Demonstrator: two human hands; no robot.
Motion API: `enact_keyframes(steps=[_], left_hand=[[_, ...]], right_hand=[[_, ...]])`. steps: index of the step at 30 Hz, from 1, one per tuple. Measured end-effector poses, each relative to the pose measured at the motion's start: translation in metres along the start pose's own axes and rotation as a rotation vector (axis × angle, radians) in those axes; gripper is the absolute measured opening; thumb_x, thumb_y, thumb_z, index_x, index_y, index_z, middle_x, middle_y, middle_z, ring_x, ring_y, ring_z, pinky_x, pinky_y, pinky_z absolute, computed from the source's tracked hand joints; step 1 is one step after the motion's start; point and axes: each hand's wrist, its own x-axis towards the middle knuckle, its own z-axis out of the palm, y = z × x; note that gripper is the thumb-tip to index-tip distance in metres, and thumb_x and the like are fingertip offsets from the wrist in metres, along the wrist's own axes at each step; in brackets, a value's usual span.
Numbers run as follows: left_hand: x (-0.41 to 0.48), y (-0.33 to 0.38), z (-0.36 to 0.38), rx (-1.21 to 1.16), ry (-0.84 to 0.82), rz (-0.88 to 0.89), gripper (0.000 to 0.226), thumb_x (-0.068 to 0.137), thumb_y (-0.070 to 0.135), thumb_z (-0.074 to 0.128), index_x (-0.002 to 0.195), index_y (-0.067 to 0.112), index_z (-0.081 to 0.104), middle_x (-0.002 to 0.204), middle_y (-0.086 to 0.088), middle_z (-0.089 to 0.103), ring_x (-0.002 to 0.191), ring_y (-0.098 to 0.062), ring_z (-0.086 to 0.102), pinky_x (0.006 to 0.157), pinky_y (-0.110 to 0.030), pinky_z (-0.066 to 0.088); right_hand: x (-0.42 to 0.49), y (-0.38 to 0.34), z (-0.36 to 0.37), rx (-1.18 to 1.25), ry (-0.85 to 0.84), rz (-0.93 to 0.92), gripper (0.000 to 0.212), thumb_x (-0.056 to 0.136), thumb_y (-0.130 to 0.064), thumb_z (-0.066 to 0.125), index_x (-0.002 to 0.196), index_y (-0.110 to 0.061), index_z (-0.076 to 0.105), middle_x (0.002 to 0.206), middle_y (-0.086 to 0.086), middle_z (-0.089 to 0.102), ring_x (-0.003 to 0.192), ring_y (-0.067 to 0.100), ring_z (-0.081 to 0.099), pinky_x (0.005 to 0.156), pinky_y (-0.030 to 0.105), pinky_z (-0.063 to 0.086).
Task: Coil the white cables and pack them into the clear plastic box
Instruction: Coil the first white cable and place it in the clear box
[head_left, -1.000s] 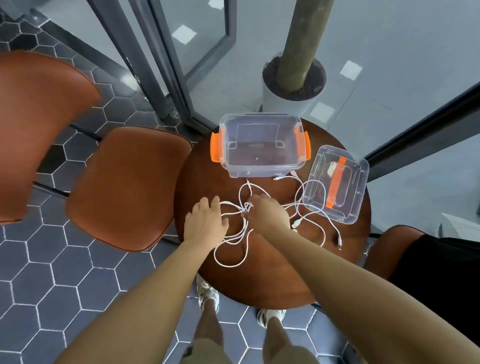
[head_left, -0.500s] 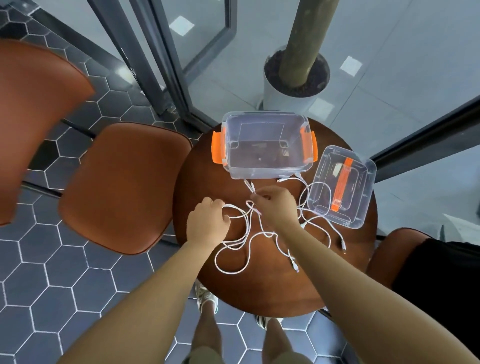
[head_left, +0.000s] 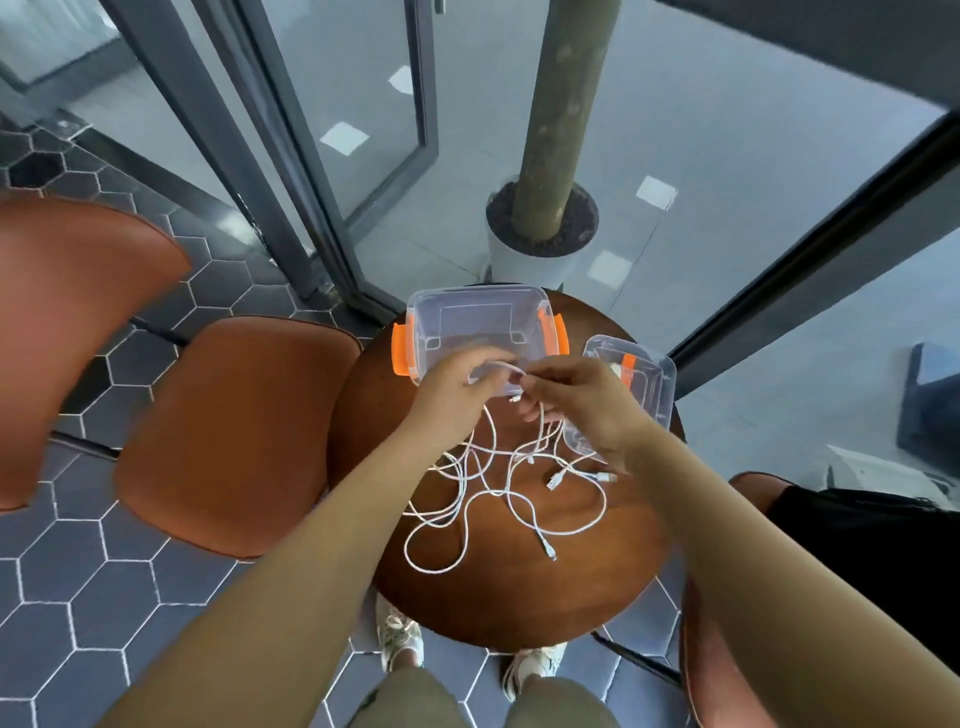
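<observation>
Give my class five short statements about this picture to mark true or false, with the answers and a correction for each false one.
1. The left hand and the right hand both hold a white cable. True.
2. The clear box has orange latches. True.
3. The lid is shut on the box. False: it lies on the table, right of the box.
4. All the cables are coiled in the box. False: loose cables lie tangled on the table; the box looks empty.
5. The table is square. False: it is round.
</observation>
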Motion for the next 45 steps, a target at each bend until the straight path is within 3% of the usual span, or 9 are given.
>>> enact_keyframes(steps=[4,12,17,21,28,33,37,41,45], left_hand=[[-0.004,0.002,-0.007,0.064,0.058,0.044,0.017,0.099,0.015,0.060,0.098,0.010,0.076,0.089,-0.003,0.075,0.089,-0.021,0.067,0.082,-0.039,0.050],[-0.026,0.017,-0.018,-0.086,0.115,-0.060,0.017,0.099,0.013,0.060,0.099,0.008,0.076,0.086,-0.006,0.077,0.084,-0.012,0.071,0.083,-0.016,0.051],[-0.039,0.011,-0.025,0.013,0.056,-0.094,0.029,0.099,0.019,0.060,0.072,0.009,0.067,0.058,-0.009,0.059,0.057,-0.016,0.054,0.069,-0.028,0.047],[-0.048,-0.009,-0.040,0.230,0.021,-0.168,0.029,0.099,0.024,0.058,0.082,0.002,0.064,0.076,-0.022,0.061,0.068,-0.032,0.055,0.067,-0.046,0.045],[-0.065,0.002,-0.043,-0.434,0.194,-0.297,0.029,0.106,0.012,0.044,0.102,-0.002,0.070,0.069,-0.012,0.045,0.066,-0.019,0.048,0.081,-0.026,0.059],[-0.061,0.008,-0.036,-0.665,0.172,-0.286,0.029,0.106,0.013,0.043,0.109,-0.005,0.066,0.065,-0.006,0.042,0.066,-0.019,0.049,0.091,-0.045,0.057],[-0.064,0.012,-0.024,-0.613,0.043,-0.230,0.029,0.106,0.010,0.043,0.101,-0.003,0.069,0.063,-0.005,0.039,0.065,-0.021,0.047,0.081,-0.038,0.059],[-0.072,0.005,-0.021,-0.535,-0.151,-0.243,0.029,0.104,0.008,0.046,0.097,-0.003,0.072,0.062,-0.006,0.044,0.064,-0.020,0.049,0.084,-0.043,0.057],[-0.073,-0.012,-0.027,-0.287,-0.223,-0.304,0.025,0.102,0.010,0.053,0.098,0.010,0.078,0.071,-0.004,0.060,0.075,-0.016,0.061,0.094,-0.041,0.055]], right_hand=[[-0.005,-0.011,-0.029,-0.299,0.112,-0.059,0.011,0.090,-0.014,0.071,0.098,-0.010,0.077,0.071,0.000,0.071,0.065,0.012,0.064,0.065,0.023,0.052],[-0.005,-0.019,-0.041,-0.826,0.361,-0.025,0.017,0.096,-0.027,0.063,0.104,-0.022,0.077,0.092,-0.009,0.069,0.073,0.012,0.053,0.053,0.014,0.031],[0.003,-0.019,-0.035,-0.499,0.414,0.022,0.015,0.097,-0.027,0.062,0.104,-0.019,0.073,0.087,-0.002,0.070,0.072,0.020,0.067,0.060,0.026,0.054],[-0.003,-0.020,-0.045,0.060,0.628,0.003,0.009,0.098,-0.015,0.061,0.094,-0.015,0.069,0.077,0.011,0.071,0.071,0.029,0.071,0.069,0.040,0.064],[0.000,0.018,-0.025,-0.543,0.226,0.204,0.025,0.090,-0.023,0.061,0.113,-0.025,0.069,0.091,-0.003,0.073,0.071,0.021,0.072,0.076,0.043,0.063],[-0.010,0.007,0.014,0.232,0.131,0.502,0.058,0.099,-0.053,0.047,0.120,-0.001,0.064,0.105,0.024,0.073,0.073,0.031,0.072,0.063,0.042,0.063],[0.004,0.021,0.036,0.711,-0.129,0.604,0.105,0.081,-0.087,0.031,0.131,0.002,0.056,0.119,0.022,0.070,0.117,0.037,0.063,0.104,0.050,0.046],[0.021,0.004,0.035,1.032,0.000,0.508,0.070,0.093,-0.056,0.057,0.126,0.006,0.056,0.122,0.021,0.068,0.113,0.036,0.064,0.102,0.053,0.048],[0.022,-0.011,0.016,1.005,0.177,0.423,0.015,0.098,-0.014,0.059,0.092,-0.001,0.063,0.059,0.008,0.056,0.058,0.020,0.062,0.076,0.042,0.063]])
